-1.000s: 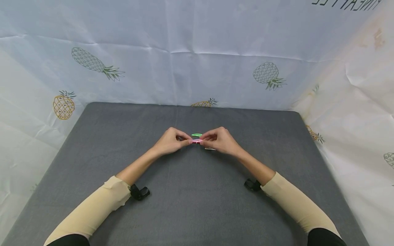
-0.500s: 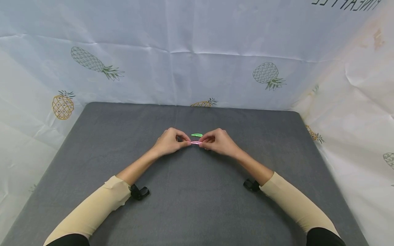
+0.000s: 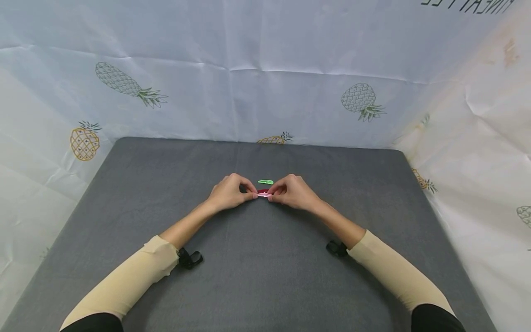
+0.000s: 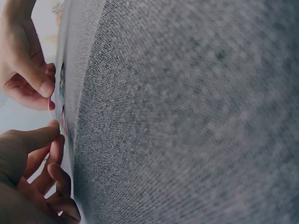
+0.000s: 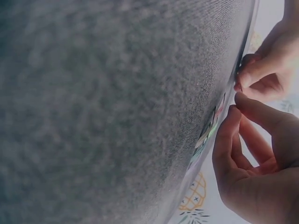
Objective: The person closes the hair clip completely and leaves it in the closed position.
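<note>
Here the left hand (image 3: pixel 227 192) and the right hand (image 3: pixel 292 192) meet fingertip to fingertip over the middle of the bench (image 3: pixel 265 276), slightly nearer its far edge than its near one. Each hand pinches one end of a pink hair clip (image 3: pixel 263 195) between thumb and forefinger, the remaining fingers curled; the clip lies level between them, low over the grey surface. Whether it touches the cloth cannot be told. A dark red clip (image 3: pixel 262 191) shows just behind the pink one, partly hidden by the fingertips. A green hair clip (image 3: pixel 265 182) lies flat on the bench just beyond the hands, toward the far edge and apart from them. Both forearms, in beige sleeves (image 3: pixel 132 276), run back toward the near corners, each with a black strap (image 3: pixel 188 258) at the wrist. A white sheet printed with pineapples (image 3: pixel 361 99) stands along the far and side edges.
</note>
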